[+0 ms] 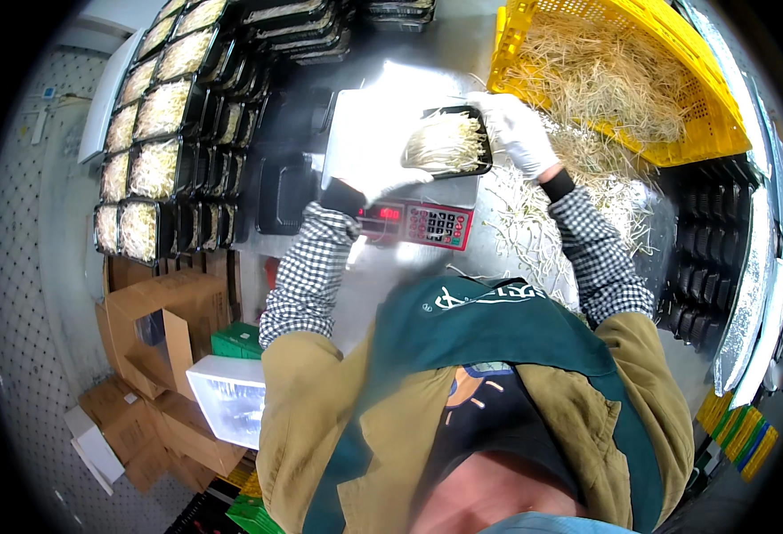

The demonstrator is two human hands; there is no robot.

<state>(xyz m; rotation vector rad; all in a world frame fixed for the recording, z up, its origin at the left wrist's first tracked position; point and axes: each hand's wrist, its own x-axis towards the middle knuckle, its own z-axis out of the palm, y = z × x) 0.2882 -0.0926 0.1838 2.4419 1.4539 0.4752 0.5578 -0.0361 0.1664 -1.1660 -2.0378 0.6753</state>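
A black plastic tray (489, 152) filled with pale bean sprouts (445, 142) is over the silver scale plate (345, 116). My left hand (375, 173), in a white glove, grips the tray's left side, its thumb along the near edge. Glare washes out most of its fingers. At the right end, my gloved right hand (520, 133) holds the rim, fingers reaching round the far corner. Just below the tray is the scale's red keypad panel (418, 225) with a lit display. Loose sprouts (529, 218) lie on the metal table beside my right forearm.
A yellow crate (712, 107) tilts at the far right, with a heap of sprouts (605, 80) in it. Filled trays (162, 109) stand stacked on the left, near dark empty trays (283, 198). More black trays (703, 258) are stacked at right. Cardboard boxes (155, 338) stand lower left.
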